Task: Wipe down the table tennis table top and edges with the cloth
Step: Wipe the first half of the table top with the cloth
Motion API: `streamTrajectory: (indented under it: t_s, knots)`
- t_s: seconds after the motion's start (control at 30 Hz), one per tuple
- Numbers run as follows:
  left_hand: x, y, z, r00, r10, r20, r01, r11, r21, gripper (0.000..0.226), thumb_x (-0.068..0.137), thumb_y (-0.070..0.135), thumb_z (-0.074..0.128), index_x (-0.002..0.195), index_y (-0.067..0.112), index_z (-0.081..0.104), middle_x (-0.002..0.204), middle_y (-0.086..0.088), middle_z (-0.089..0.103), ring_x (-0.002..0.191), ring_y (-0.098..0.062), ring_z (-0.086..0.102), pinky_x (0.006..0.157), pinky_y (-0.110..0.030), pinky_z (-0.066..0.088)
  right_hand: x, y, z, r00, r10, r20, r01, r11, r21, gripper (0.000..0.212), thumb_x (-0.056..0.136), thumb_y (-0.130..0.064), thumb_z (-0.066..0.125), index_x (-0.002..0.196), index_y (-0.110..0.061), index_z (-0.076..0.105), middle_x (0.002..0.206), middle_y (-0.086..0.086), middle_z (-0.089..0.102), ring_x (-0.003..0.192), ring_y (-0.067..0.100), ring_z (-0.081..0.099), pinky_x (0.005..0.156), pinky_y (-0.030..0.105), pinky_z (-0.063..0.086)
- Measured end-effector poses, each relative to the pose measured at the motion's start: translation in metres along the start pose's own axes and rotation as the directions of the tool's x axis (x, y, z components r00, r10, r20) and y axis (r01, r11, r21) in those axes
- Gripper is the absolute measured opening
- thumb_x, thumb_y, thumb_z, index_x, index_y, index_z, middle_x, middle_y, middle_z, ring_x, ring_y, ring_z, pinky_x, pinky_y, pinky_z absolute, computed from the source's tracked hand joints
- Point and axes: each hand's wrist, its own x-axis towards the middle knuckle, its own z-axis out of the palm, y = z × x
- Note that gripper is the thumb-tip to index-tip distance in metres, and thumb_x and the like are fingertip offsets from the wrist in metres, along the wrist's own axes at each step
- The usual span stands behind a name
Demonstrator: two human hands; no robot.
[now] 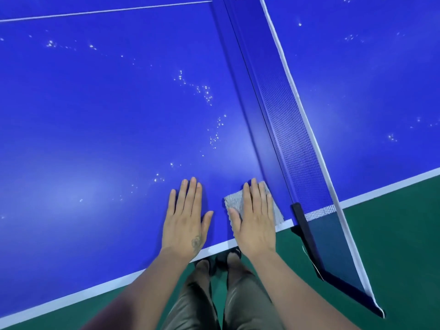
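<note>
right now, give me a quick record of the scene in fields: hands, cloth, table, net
left hand: left hand flat on the blue table top, fingers straight, holding nothing
right hand: right hand pressing flat on the cloth
cloth: grey cloth on the table top near the white edge line, beside the net
table: table top speckled with small white spots
net: net upright, its black post clamped at the table edge

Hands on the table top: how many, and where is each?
2. The left hand lies flat on the bare blue table top; the right hand presses flat on the grey cloth beside the net.
</note>
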Motion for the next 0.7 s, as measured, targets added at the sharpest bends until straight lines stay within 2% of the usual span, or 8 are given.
streamTrajectory:
  t_s: [0.13, 0.2, 0.33, 0.53, 0.63, 0.7]
  knots:
    - [0.000, 0.000, 0.002, 1.000, 0.001, -0.015, -0.001, 1.000, -0.007, 0.076, 0.113, 0.052, 0.029, 0.169, 0.005, 0.011, 0.179, -0.009, 0.004, 0.166, -0.028, 0.001, 0.132, -0.056, 0.018, 0.017, 0.020, -0.004, 0.998, 0.053, 0.017, -0.052, 0.998, -0.024, 0.074, 0.110, -0.067, 0.028, 0.172, -0.029, 0.016, 0.181, 0.008, -0.001, 0.167, 0.028, -0.008, 0.134, 0.057, 0.008]
    - [0.000, 0.000, 0.003, 1.000, 0.005, -0.013, -0.006, 1.000, -0.007, 0.076, 0.113, 0.053, 0.029, 0.169, 0.005, 0.011, 0.179, -0.009, 0.004, 0.166, -0.028, 0.001, 0.132, -0.055, 0.019, 0.031, 0.026, -0.004, 0.997, 0.076, 0.020, -0.076, 0.997, -0.023, 0.075, 0.109, -0.068, 0.025, 0.172, -0.030, 0.011, 0.180, 0.008, -0.005, 0.166, 0.027, -0.011, 0.134, 0.055, 0.008]
    - [0.000, -0.001, 0.001, 1.000, -0.002, 0.000, 0.002, 1.000, -0.017, 0.075, 0.113, 0.054, 0.028, 0.170, 0.007, 0.012, 0.179, -0.007, 0.004, 0.166, -0.027, 0.001, 0.132, -0.055, 0.021, 0.072, 0.014, -0.003, 0.991, 0.136, 0.001, -0.136, 0.990, -0.026, 0.078, 0.109, -0.068, 0.018, 0.173, -0.023, 0.009, 0.180, 0.012, -0.005, 0.166, 0.029, -0.011, 0.134, 0.056, 0.007]
    - [0.002, 0.002, -0.002, 1.000, -0.006, -0.018, 0.004, 0.998, -0.065, 0.072, 0.114, 0.051, 0.033, 0.169, 0.008, 0.018, 0.179, -0.006, 0.009, 0.166, -0.026, 0.005, 0.132, -0.055, 0.021, 0.123, -0.028, 0.001, 0.972, 0.213, -0.096, -0.207, 0.976, 0.066, 0.079, 0.111, -0.061, 0.031, 0.168, -0.006, 0.026, 0.177, 0.023, 0.011, 0.165, 0.039, 0.004, 0.132, 0.059, 0.009]
    - [0.012, -0.005, -0.011, 0.996, -0.018, -0.090, 0.004, 0.989, -0.145, 0.066, 0.112, 0.045, 0.040, 0.166, 0.008, 0.032, 0.176, -0.006, 0.023, 0.165, -0.022, 0.014, 0.132, -0.051, 0.023, 0.127, -0.047, 0.003, 0.987, 0.133, -0.095, -0.129, 0.990, 0.049, 0.080, 0.111, -0.061, 0.029, 0.169, -0.005, 0.023, 0.177, 0.023, 0.009, 0.166, 0.039, 0.003, 0.133, 0.058, 0.010]
    - [0.027, -0.012, -0.021, 0.983, -0.083, -0.163, 0.045, 0.974, -0.224, 0.062, 0.110, 0.039, 0.046, 0.162, 0.007, 0.040, 0.172, -0.006, 0.033, 0.163, -0.021, 0.023, 0.132, -0.048, 0.022, 0.120, -0.052, 0.004, 0.997, 0.038, -0.064, -0.037, 0.999, 0.024, 0.079, 0.112, -0.061, 0.024, 0.170, -0.007, 0.019, 0.178, 0.020, 0.004, 0.166, 0.037, -0.002, 0.133, 0.057, 0.009]
